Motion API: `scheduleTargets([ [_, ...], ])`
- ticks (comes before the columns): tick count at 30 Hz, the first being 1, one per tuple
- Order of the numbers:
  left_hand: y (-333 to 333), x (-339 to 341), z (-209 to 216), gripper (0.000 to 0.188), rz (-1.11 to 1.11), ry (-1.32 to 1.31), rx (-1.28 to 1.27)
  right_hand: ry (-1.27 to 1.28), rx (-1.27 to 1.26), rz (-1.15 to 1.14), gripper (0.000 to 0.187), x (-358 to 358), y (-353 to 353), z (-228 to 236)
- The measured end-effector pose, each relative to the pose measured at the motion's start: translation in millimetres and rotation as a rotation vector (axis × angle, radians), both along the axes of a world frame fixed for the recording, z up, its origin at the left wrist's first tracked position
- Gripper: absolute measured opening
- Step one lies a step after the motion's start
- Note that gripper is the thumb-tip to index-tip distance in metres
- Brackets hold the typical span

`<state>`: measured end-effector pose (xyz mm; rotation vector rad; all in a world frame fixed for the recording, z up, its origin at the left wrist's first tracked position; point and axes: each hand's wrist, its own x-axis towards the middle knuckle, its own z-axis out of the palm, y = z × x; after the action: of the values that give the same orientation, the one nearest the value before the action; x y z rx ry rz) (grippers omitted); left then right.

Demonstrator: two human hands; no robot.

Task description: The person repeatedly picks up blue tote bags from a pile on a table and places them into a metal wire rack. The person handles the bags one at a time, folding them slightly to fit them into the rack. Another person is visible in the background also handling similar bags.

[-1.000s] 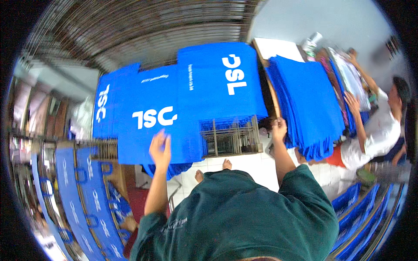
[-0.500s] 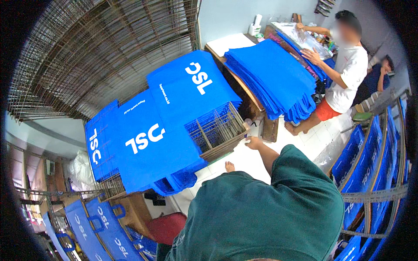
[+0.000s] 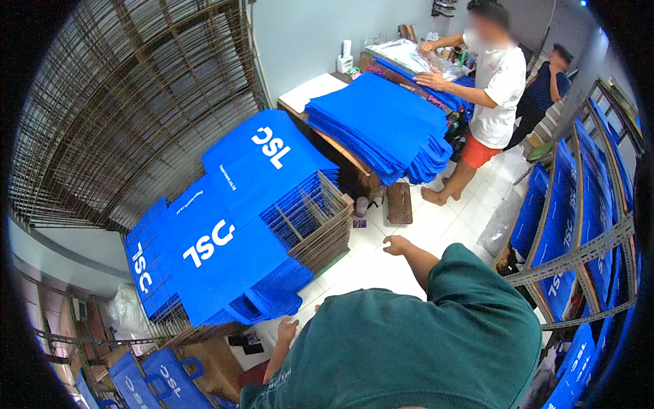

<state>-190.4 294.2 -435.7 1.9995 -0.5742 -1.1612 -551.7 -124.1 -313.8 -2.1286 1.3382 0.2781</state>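
Observation:
My right hand hangs over the white floor just right of a stack of wire racks, apart from it. Its fingers are loosely bent and hold nothing. Low beside the stack's front edge is my left hand, small in view, apparently empty with fingers loosely apart. Blue fabric bag panels with white print lie in layers on the racks. Several hang over the near side, one with a handle cut-out. I cannot see either hand touching the panels or racks.
Loose blue fabric sheets are piled on a table at the back. Beside it a person in a white shirt handles clear plastic; another sits farther back. Blue printed panels hang on a metal rack at right. Raised wire racks stand upper left.
My view has shifted, so the racks sit farther left and lower. My right hand has come away from the rack corner. My left hand has come into sight.

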Motion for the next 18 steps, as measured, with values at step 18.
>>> scheduleTargets([
  [18,-87,-155,80,0.05,-0.368,-0.341,0.216,0.161,0.222,-0.525,0.047,-361,69,-61],
])
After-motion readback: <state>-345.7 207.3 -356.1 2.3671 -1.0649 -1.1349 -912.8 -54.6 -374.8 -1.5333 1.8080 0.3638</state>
